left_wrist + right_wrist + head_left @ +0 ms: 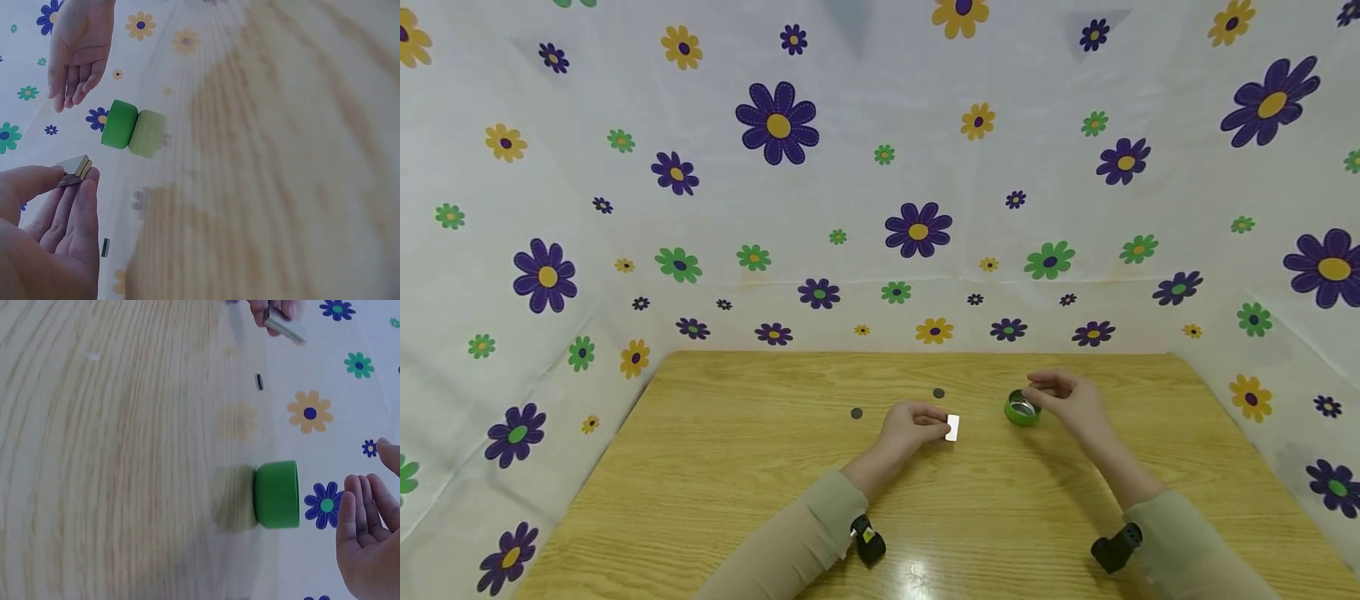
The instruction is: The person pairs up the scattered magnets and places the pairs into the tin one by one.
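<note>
My left hand (pixel 912 425) pinches a small flat rectangular piece (pixel 952 427) between thumb and fingers, above the table. Its face looks bright white in the head view; the left wrist view shows a layered, yellowish edge on the piece (pixel 76 167). A small round green container (pixel 1022 419) with a shiny silver inside stands on the table, its open top facing up. Close over its right rim is my right hand (pixel 1070 404), fingers extended. The right wrist view shows nothing between the fingers (pixel 369 512) and thumb, apart from the green container (pixel 277 494).
Two flat dark discs lie on the wooden table (pixel 760 483): one disc (pixel 938 392) beyond my left hand, another disc (pixel 857 413) to its left. A flower-printed white cloth (pixel 850 192) hangs behind the table and along both sides.
</note>
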Tool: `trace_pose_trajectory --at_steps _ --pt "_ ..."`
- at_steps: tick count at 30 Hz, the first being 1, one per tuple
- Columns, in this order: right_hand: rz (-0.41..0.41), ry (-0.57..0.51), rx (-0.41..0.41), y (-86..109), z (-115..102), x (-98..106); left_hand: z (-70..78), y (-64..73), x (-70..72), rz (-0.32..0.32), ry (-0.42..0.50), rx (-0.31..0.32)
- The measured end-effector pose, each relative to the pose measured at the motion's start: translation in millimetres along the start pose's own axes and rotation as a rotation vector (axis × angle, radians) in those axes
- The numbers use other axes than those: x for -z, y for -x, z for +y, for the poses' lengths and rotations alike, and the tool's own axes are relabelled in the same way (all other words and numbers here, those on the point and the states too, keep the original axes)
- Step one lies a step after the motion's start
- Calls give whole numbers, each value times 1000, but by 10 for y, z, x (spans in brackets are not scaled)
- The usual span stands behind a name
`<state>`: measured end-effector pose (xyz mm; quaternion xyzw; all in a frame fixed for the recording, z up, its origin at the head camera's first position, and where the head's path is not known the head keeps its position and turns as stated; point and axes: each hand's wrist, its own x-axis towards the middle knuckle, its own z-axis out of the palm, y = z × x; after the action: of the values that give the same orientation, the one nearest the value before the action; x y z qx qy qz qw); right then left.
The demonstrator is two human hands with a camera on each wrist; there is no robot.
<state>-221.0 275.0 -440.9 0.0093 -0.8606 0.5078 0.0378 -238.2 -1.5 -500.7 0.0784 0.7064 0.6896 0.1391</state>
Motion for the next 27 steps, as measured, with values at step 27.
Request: trace_pose_trajectory --at_steps 27 --pt "-35 139 -113 -27 479 129 -32 14 15 11 47 2"
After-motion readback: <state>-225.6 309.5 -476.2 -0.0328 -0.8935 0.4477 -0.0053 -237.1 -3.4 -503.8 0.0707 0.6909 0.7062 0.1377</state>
